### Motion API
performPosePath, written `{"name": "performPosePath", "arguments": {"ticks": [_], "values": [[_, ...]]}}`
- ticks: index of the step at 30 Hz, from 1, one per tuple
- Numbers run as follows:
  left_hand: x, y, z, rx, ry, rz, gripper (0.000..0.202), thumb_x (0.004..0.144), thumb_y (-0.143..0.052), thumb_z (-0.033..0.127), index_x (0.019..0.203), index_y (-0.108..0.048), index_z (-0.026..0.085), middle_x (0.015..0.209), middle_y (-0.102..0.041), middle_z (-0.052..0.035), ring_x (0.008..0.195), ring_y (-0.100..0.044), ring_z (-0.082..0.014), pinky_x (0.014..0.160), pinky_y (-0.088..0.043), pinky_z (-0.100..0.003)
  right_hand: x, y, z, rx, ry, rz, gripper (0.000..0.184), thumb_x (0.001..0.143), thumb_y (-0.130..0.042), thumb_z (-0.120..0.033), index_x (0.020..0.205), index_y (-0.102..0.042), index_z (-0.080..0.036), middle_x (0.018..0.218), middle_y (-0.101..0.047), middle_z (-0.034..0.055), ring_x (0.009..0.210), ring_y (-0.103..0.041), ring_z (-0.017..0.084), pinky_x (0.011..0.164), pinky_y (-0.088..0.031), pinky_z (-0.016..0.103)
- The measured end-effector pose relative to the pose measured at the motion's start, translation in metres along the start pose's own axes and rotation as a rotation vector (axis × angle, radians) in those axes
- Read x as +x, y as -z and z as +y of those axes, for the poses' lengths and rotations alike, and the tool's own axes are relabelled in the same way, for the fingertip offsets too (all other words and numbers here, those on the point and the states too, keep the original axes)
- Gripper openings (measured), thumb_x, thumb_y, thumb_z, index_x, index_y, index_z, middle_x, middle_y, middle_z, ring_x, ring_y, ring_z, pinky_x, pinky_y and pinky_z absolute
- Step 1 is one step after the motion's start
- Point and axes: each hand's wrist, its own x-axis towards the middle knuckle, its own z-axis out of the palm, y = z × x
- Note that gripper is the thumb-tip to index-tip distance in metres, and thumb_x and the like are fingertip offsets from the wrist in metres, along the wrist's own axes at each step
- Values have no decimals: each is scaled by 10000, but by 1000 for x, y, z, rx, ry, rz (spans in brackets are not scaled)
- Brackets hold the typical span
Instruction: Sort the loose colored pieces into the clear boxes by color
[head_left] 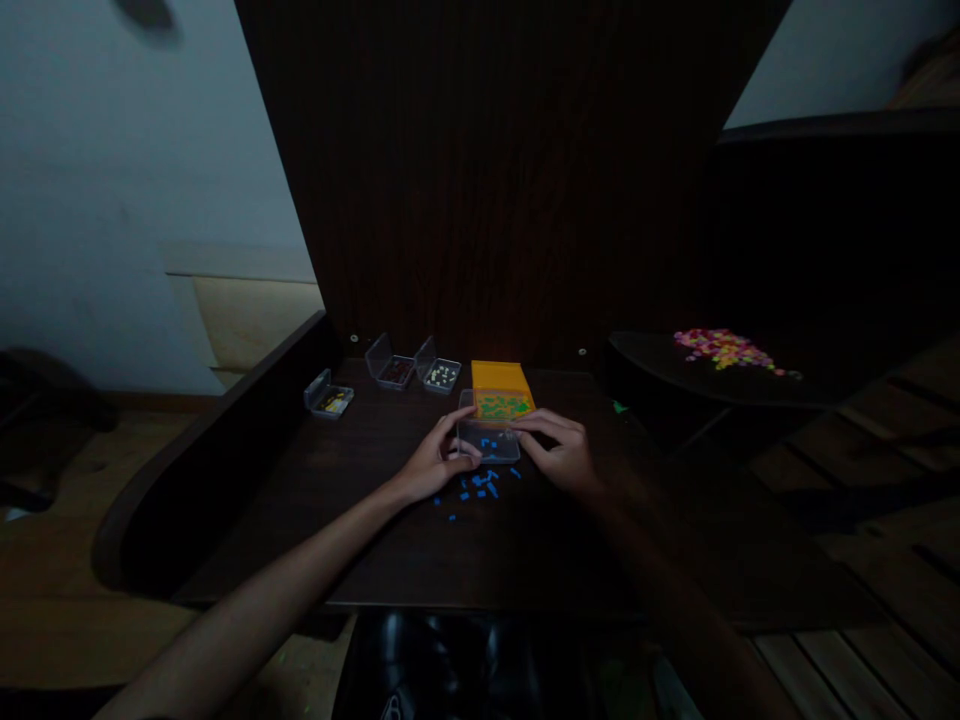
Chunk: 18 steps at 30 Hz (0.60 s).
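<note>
A clear plastic box [488, 454] is held between my two hands over the dark desk, with a few blue pieces [489, 443] showing in or through it. My left hand [439, 455] is closed round its left side, thumb at the near corner. On the right edge, the thumb and fingers of my right hand [559, 450] are pinched together. Loose blue bits [480, 487] lie scattered on the desktop just in front of the box. Directly behind it stands an open yellow case [501, 376] with green pieces [504, 407] in it.
Open clear boxes stand at the back left: one with dark pieces [396, 372], one with whitish pieces [441, 376], one with yellow pieces [332, 402]. A pile of pink and yellow bits [724, 348] lies on a side shelf [645, 365]. A raised side panel [217, 440] borders the desk's left.
</note>
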Motion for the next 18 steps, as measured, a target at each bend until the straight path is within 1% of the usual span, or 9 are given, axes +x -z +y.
{"name": "performPosePath", "arguments": {"ticks": [2,4,6,8,10,11,12,14,18], "values": [[2,2,1,9,-19,41,752,654,-719,110,1346,-444,215,1036,-616,-70,785,-645,-124,748,-516,-274,3,12,5,-112,-54,54,156,849,-545,-193,806,-695,-200,790,-700,41,718,-646,164,679,-512,287],[4,5,0,5,-44,93,734,639,-704,96,1323,-464,212,1054,-624,-66,773,-650,-116,742,-516,-264,6,27,15,-288,-145,21,170,829,-519,-188,765,-677,-188,730,-663,35,626,-595,149,600,-458,266],[6,8,0,-3,-58,156,734,624,-697,91,1312,-468,205,1065,-628,-65,774,-656,-116,754,-514,-266,7,40,26,-491,-280,-135,153,795,-518,-174,738,-660,-185,726,-651,41,654,-590,165,623,-425,270],[8,11,1,-11,-60,213,743,616,-692,91,1314,-459,195,1044,-638,-62,770,-661,-120,779,-511,-279,6,50,36,-651,-468,-334,187,829,-479,-204,769,-655,-193,772,-668,57,694,-603,186,613,-391,273],[9,13,2,-15,-59,264,742,617,-687,95,1315,-452,190,1004,-653,-55,755,-662,-122,807,-506,-295,4,55,44,-711,-610,-542,253,890,-415,-256,831,-654,-199,839,-687,79,743,-620,204,607,-370,272],[9,14,3,-16,-61,289,734,620,-685,98,1311,-456,193,991,-660,-50,749,-662,-124,817,-503,-302,2,56,46,-711,-648,-628,284,915,-386,-278,853,-652,-200,873,-693,88,770,-626,209,611,-365,270],[9,15,3,-17,-64,311,725,622,-684,102,1306,-461,198,982,-666,-46,745,-663,-125,824,-501,-308,1,56,48,-698,-666,-693,307,933,-367,-303,864,-648,-199,902,-695,94,792,-631,211,617,-364,268],[9,16,4,-23,-67,342,713,624,-684,110,1298,-470,206,963,-676,-37,740,-665,-129,828,-500,-312,0,52,48,-656,-660,-755,341,951,-358,-356,856,-641,-191,925,-696,103,807,-633,209,628,-366,265],[10,18,5,-35,-68,359,709,616,-686,109,1288,-483,207,963,-686,-34,736,-674,-132,828,-507,-310,-1,31,40,-492,-505,-762,372,955,-387,-408,815,-637,-171,864,-693,100,756,-622,185,638,-373,259]]}}
